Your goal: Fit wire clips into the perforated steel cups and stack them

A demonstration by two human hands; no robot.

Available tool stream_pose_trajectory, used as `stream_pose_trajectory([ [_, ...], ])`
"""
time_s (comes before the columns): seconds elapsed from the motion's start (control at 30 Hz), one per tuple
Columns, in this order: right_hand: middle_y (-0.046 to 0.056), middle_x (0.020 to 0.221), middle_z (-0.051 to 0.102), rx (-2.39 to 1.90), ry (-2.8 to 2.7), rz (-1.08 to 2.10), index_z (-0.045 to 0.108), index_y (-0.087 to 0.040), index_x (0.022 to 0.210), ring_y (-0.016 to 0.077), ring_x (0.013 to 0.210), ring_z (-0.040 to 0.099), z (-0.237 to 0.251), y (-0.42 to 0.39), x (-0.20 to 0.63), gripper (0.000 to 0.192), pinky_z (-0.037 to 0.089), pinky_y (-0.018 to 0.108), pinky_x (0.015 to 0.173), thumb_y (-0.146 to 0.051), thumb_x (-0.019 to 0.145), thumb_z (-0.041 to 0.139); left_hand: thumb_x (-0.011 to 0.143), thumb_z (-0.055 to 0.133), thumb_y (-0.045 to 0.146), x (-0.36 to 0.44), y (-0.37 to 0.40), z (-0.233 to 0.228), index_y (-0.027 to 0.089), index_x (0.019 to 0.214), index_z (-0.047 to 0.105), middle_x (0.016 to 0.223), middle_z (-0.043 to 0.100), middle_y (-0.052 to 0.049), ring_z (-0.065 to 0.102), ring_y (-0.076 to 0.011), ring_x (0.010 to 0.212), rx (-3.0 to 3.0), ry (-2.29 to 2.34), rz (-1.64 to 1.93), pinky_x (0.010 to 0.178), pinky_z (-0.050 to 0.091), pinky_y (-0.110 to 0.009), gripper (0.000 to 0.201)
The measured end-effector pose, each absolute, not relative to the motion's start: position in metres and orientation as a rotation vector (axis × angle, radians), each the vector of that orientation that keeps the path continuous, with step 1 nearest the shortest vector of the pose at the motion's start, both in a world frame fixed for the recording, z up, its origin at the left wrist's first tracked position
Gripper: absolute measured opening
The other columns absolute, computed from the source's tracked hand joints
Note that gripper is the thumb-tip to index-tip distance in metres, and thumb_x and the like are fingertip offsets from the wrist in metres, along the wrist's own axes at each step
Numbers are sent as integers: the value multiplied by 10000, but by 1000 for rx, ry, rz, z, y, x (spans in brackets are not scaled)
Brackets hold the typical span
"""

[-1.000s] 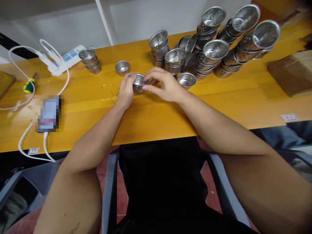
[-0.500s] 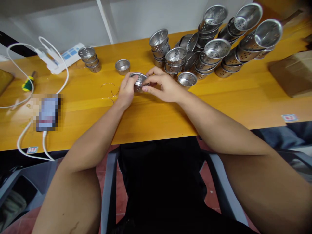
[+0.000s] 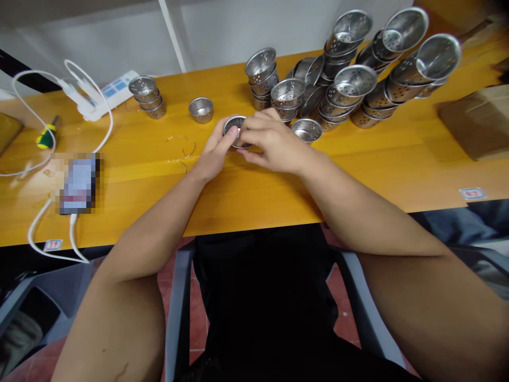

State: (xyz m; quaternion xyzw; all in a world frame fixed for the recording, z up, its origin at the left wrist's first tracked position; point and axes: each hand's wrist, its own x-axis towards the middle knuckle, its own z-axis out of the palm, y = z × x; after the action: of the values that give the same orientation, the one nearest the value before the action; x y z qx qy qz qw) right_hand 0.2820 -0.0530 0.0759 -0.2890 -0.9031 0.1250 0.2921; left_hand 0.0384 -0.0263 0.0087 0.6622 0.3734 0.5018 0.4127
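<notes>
A small round perforated metal cup [image 3: 231,125] is between my hands over the table, its mouth tilted up toward me. My left hand [image 3: 217,151] grips its left side, thumb over the rim. The curled fingers of my right hand [image 3: 270,139] reach into the cup and over its right edge; whether they pinch anything inside is hidden. A single metal cup [image 3: 201,110] stands beyond my left hand. Another cup [image 3: 307,130] sits just right of my right hand. Thin wire pieces [image 3: 181,148] lie left of my left hand.
Tall stacks of perforated cups [image 3: 353,90] crowd the back right. A short stack [image 3: 146,97] stands by a white power strip [image 3: 115,91]. At the left are a charging phone [image 3: 79,183] with white cables and a screwdriver [image 3: 46,137]. A brown cardboard box [image 3: 477,124] is at the right.
Both hands and the cup have shifted slightly right. The cup has tipped toward me, and my left thumb now lies across its rim. My right fingers have curled further over it.
</notes>
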Motion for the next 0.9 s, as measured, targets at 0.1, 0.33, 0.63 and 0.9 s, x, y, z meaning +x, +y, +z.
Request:
stream_pose_trajectory([
  [0.1, 99, 1159, 850, -948, -2484, 296, 805, -301, 1050, 441, 1281, 793, 101, -56, 299, 92, 564, 657, 1264, -305, 1132, 846, 1253, 748, 758, 38, -29, 12, 370, 1541, 804, 1633, 829, -95, 852, -343, 1516, 1595, 921, 1150, 1185, 775, -511, 486],
  [0.33, 95, 948, 753, -1858, -2457, 196, 619, -287, 917, 296, 841, 611, 162, -72, 343, 287, 426, 468, 823, -165, 1074, 826, 1289, 695, 711, 38, -37, 14, 301, 1409, 865, 1708, 826, -142, 849, -336, 1481, 1660, 929, 1058, 1194, 767, -510, 460],
  [0.63, 17, 822, 652, -2167, -2356, 239, 686, -265, 857, 220, 698, 509, 151, -58, 348, 299, 408, 426, 713, -122, 1017, 894, 1199, 881, 620, 31, -35, 13, 280, 1334, 872, 1652, 823, -163, 814, -324, 1543, 1893, 890, 1066, 1196, 736, -451, 365],
  [0.9, 182, 1140, 905, -2156, -2297, 249, 884, -194, 1107, 315, 937, 729, 147, -53, 346, 224, 457, 452, 794, -405, 1181, 899, 1137, 898, 536, 26, -34, 13, 280, 1356, 861, 1705, 799, -177, 812, -334, 1517, 2013, 873, 1031, 1226, 730, -482, 339],
])
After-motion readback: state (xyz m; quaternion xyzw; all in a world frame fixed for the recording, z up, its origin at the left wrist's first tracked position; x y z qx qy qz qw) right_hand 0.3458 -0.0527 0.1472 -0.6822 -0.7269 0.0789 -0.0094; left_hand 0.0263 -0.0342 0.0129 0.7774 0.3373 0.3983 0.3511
